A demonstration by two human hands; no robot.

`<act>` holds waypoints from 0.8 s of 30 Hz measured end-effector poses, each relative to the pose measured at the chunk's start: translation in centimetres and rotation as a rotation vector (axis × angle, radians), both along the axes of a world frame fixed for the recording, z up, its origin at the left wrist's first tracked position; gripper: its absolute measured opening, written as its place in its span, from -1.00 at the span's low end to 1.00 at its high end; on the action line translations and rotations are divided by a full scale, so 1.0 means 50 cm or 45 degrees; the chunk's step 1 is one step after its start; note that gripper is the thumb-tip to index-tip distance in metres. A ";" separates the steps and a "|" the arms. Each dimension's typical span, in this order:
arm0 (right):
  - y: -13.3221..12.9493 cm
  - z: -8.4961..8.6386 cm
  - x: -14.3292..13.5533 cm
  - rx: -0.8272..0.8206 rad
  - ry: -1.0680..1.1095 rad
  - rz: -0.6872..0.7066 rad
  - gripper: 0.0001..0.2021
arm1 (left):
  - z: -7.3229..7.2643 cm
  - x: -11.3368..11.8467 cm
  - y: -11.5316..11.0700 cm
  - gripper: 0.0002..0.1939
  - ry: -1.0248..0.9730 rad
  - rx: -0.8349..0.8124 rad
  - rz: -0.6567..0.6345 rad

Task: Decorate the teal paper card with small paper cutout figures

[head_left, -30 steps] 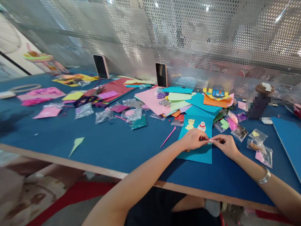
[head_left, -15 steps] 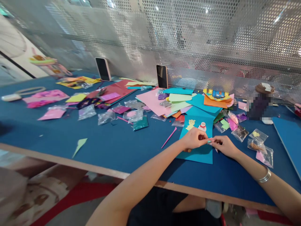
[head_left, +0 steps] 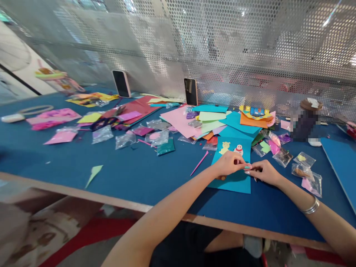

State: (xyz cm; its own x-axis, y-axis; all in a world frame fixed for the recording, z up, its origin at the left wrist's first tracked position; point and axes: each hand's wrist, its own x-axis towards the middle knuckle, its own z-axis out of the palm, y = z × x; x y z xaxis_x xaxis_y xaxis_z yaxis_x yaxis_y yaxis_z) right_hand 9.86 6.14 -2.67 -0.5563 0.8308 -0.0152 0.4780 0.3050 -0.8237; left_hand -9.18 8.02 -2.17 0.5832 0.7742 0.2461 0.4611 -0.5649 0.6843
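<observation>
Over a blue paper card (head_left: 236, 184), my two hands meet fingertip to fingertip. My left hand (head_left: 230, 164) pinches a small pink piece (head_left: 248, 166), partly covered by the fingers. From the other side, my right hand (head_left: 264, 172) has its thumb and forefinger closed at that same piece. Its exact shape is too small to make out. On the upper part of the card are a pale yellow bear figure (head_left: 225, 147) and a white snowman figure (head_left: 238, 149) with red on it. A pink stick (head_left: 199, 163) lies left of the card.
Small plastic bags (head_left: 303, 172) lie right of the card, more (head_left: 126, 140) to the left. Behind are coloured papers (head_left: 182, 120), scissors (head_left: 104, 123) and two upright phones (head_left: 191, 91) by a perforated metal screen (head_left: 250, 48). Another person's legs (head_left: 55, 207) show at lower left.
The pink piece shows a little more between my fingertips, and the right fingers have shifted slightly. The whole view has moved a touch; the things on the table lie as before.
</observation>
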 end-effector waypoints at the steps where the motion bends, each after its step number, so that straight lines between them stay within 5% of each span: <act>1: 0.000 0.000 0.001 0.027 -0.023 0.023 -0.70 | 0.002 0.000 -0.001 -0.72 -0.005 0.007 0.007; 24: 0.001 0.007 0.003 -0.028 -0.059 0.021 -0.68 | 0.000 -0.008 0.004 -0.74 0.046 0.138 -0.045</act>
